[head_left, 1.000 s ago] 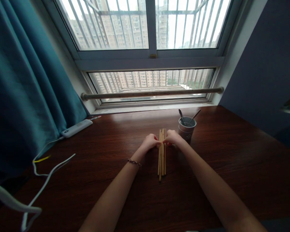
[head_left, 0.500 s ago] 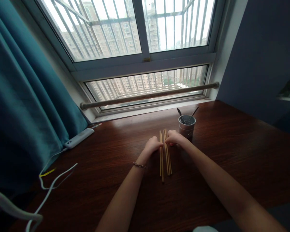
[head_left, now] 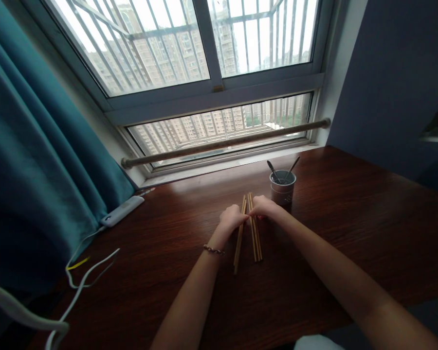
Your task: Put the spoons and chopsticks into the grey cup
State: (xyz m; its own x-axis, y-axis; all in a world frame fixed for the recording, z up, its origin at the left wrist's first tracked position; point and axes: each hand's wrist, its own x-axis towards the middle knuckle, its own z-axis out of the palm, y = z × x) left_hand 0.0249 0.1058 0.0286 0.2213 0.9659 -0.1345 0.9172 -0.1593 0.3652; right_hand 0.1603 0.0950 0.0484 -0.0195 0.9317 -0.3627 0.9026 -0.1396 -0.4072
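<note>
No legible writing. Left hand (head_left: 232, 217) fingers pinch two chopsticks (head_left: 238, 239); right hand (head_left: 263, 208) fingers press remaining bundle (head_left: 256, 238) on table (head_left: 350, 233).

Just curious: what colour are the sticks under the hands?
Pale tan wood, the sticks, in the head view.

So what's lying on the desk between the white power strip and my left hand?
Nothing: in the head view only bare dark wood runs from the power strip to the left hand.
</note>
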